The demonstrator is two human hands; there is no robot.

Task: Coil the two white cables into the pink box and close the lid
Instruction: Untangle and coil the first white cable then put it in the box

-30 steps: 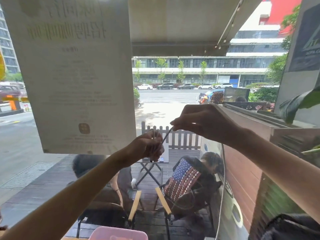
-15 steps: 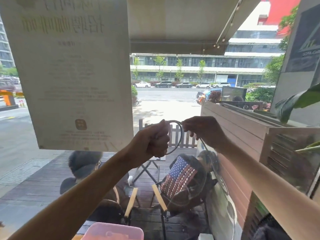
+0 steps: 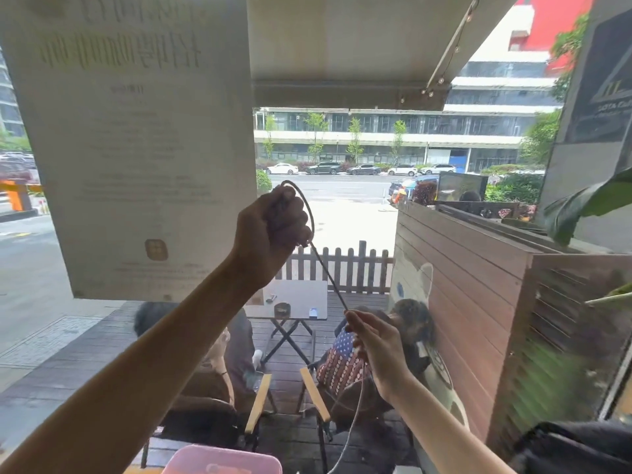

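The cable point(image 3: 326, 268) is seen as a dark line against the bright street, and paler, nearly white, where it hangs low. The box point(image 3: 222, 460) at the bottom edge is shown in translucent pink. An off-white paper sheet point(image 3: 136, 148) is marked with faint greenish mirrored print and a small tan square. Red and white stripes with white stars on blue are carried by a cushion point(image 3: 342, 360). Brown slats are seen on the wooden wall point(image 3: 461, 285). A building point(image 3: 550, 25) is painted red.
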